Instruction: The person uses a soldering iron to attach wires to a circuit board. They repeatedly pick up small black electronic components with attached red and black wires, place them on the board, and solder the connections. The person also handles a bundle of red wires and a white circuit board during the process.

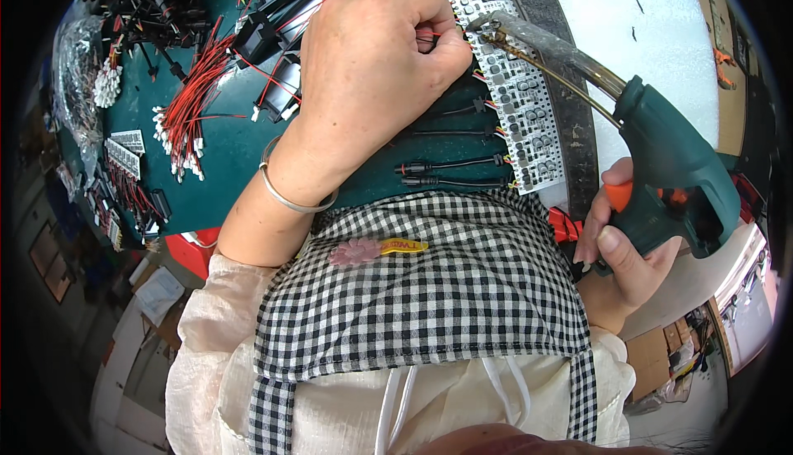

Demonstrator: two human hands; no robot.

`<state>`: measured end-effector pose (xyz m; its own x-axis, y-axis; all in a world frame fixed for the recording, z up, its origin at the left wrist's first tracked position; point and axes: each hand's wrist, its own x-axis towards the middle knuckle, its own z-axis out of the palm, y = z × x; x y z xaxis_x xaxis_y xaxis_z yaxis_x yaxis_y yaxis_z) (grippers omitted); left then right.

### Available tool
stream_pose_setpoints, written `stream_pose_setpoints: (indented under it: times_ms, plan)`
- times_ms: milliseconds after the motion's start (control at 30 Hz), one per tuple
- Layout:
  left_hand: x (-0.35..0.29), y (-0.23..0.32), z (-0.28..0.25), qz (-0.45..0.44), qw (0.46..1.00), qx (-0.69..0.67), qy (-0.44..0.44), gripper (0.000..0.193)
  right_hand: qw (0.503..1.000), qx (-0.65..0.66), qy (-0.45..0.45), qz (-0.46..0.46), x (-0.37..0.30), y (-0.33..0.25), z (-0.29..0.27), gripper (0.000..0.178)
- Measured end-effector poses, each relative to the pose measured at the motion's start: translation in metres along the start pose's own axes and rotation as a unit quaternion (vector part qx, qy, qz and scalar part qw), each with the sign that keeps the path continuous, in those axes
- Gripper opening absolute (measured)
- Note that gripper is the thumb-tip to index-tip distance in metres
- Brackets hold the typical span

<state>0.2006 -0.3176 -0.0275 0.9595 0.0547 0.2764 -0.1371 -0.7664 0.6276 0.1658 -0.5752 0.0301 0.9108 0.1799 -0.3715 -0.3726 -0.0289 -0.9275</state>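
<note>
My left hand (376,62) is closed in a pinch at the left edge of a white circuit board panel (533,128). Thin red wires (425,35) show between its thumb and finger. My right hand (628,252) is wrapped around the grip of a green soldering gun (681,153) with an orange trigger. The gun's tip meets the upper part of the panel, close to my left fingertips; the exact contact is too small to make out. Several short black connector cables (454,181) run from the panel's left edge. A dark bar (557,83) lies along the panel's right side.
Bundled red wires with white plugs (186,120) lie on the green table (223,199) at left, near black-framed parts (281,83). Black cables (157,9) pile up at the far left. Behind the bar is a white foam sheet (665,50). My checkered apron (421,290) borders the table's near edge.
</note>
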Motion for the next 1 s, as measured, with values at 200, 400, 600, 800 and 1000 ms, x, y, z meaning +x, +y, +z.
stream_pose_setpoints:
  times_ms: [200,400,600,800,1000]
  plan:
    - [0.001,0.001,-0.001,0.024,0.999,0.012,0.017,0.007,1.0,-0.007,0.01,-0.011,-0.001,-0.003,0.002,0.06]
    - [0.001,0.002,-0.001,0.023,0.999,0.014,0.025,0.007,0.995,0.087,-0.041,-0.009,0.005,-0.017,-0.014,0.069]
    - [0.0,0.0,0.0,-0.002,1.0,0.009,-0.014,0.006,0.991,0.124,-0.045,-0.039,0.009,-0.01,-0.018,0.071]
    - [-0.003,-0.002,-0.001,0.007,1.0,0.02,-0.001,0.004,0.988,0.135,-0.061,-0.047,0.006,-0.008,-0.022,0.07]
    - [-0.006,0.007,-0.016,0.047,0.996,0.068,-0.023,0.01,0.985,0.121,-0.101,-0.074,0.008,-0.008,-0.034,0.07]
